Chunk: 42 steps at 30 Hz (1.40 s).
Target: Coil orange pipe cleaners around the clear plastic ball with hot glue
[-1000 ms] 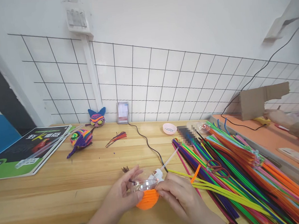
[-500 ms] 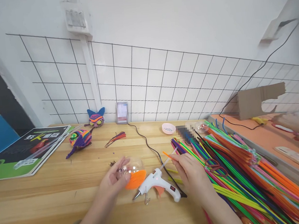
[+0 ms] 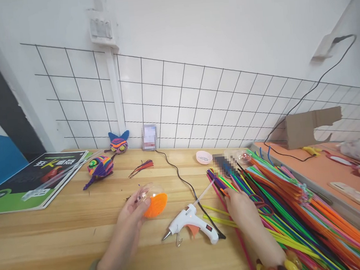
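Observation:
My left hand [image 3: 130, 215] is closed around a clear plastic ball [image 3: 152, 189], part of which is covered by an orange patch of coiled pipe cleaner [image 3: 156, 206]. Above the bundle of pipe cleaners [image 3: 288, 218] at the right, my right hand [image 3: 242, 209] pinches a short orange pipe cleaner [image 3: 223, 192], its tip just showing past the fingers. A white hot glue gun [image 3: 189, 220] with a glue stick in its back lies on the table between both hands, nozzle to the left.
Two striped pipe-cleaner figures, a fish [image 3: 100, 167] and a blue-eared head [image 3: 119, 143], stand back left near a magazine [image 3: 51, 175]. A pink bowl [image 3: 204, 157] and red-purple strands [image 3: 141, 167] lie further back. A black cord [image 3: 178, 173] crosses the table.
My right hand has moved right and down, from beside the glue stick to over the pipe cleaners. The ball in my left hand has shifted slightly left. The camera view has turned a little.

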Motion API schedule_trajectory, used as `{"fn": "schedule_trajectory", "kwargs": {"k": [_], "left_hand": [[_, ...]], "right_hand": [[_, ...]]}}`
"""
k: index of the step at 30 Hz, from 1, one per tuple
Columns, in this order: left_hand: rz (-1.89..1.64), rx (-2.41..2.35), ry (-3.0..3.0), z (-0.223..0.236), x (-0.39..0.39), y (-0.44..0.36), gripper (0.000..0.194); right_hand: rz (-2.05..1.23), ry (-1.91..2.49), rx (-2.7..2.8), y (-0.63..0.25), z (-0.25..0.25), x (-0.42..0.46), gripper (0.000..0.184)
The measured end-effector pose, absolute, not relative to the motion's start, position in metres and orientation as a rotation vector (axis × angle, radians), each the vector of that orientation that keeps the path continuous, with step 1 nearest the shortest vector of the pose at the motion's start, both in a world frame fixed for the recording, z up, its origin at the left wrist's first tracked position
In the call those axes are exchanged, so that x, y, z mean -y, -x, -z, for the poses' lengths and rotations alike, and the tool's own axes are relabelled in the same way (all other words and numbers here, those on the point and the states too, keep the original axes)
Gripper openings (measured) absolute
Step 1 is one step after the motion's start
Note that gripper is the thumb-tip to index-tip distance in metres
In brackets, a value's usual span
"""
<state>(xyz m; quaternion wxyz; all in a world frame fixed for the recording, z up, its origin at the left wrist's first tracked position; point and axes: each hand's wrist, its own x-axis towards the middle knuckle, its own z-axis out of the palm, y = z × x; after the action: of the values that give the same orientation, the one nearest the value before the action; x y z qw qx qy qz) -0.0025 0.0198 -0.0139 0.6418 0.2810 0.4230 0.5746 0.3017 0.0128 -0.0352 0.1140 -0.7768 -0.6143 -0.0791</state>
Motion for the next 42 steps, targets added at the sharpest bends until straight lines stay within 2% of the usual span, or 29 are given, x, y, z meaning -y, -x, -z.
{"fn": "schedule_trajectory", "kwargs": {"k": [3, 7, 13, 17, 23, 29, 33, 42], "left_hand": [[-1.314, -0.935, -0.661, 0.014, -0.019, 0.004, 0.06], [-1.307, -0.871, -0.72, 0.014, -0.019, 0.005, 0.061], [-1.325, -0.853, -0.732, 0.014, -0.022, 0.003, 0.047], [-1.325, -0.87, -0.715, 0.016, -0.021, 0.004, 0.045], [-1.347, -0.884, -0.689, 0.016, -0.021, 0.004, 0.055], [-1.443, -0.982, -0.791, 0.018, -0.027, 0.005, 0.08], [-1.502, -1.042, -0.874, 0.019, -0.028, 0.006, 0.085], [-1.467, -1.096, -0.949, 0.017, -0.023, 0.003, 0.083]], "right_hand": [[0.17, 2.117, 1.953, -0.287, 0.036, -0.014, 0.019], [0.029, 1.86, 2.12, -0.265, 0.028, -0.01, 0.025], [-0.323, 1.713, 2.249, -0.249, 0.017, 0.006, 0.046], [-0.52, 1.754, 2.163, -0.245, 0.018, 0.011, 0.037], [-0.787, 1.737, 2.006, -0.242, 0.024, 0.011, 0.035], [-1.044, 1.524, 1.802, -0.24, 0.02, 0.009, 0.037], [-1.124, 1.392, 1.606, -0.242, 0.014, 0.007, 0.047], [-1.237, 1.176, 1.313, -0.24, 0.009, 0.011, 0.043]]}}
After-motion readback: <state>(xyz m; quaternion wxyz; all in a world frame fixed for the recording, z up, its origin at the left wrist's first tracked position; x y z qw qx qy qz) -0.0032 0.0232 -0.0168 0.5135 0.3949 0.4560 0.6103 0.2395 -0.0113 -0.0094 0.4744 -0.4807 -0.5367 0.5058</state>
